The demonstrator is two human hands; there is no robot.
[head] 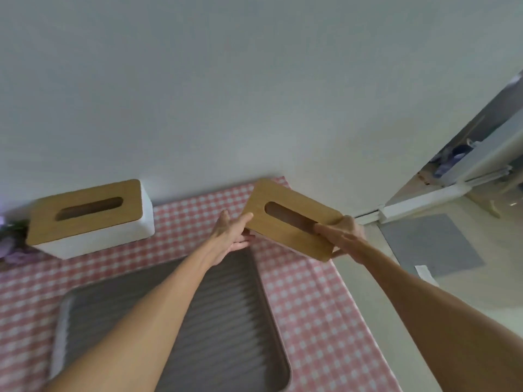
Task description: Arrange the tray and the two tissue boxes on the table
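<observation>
Both hands, left hand [230, 236] and right hand [343, 236], clamp the ends of the second box [291, 219], held tilted above the table's [311, 301] far right corner, its long axis running diagonally between them, beyond the tray [240, 321].

**Both hands gripping the right-hand tissue box**

A person is reaching both bare arms out over a table covered in a pink checked cloth [308, 301]. The left hand [230, 236] and right hand [343, 236] are clasping opposite ends of a tissue box [294, 219] with a wooden slotted lid, holding it tilted by the table's far right corner. A second tissue box [90, 219], white with the same wooden lid, is sitting by the wall at far left, beside blurred purple flowers [11, 244]. A grey ribbed tray [232, 321] is lying on the cloth beneath the left forearm.
</observation>
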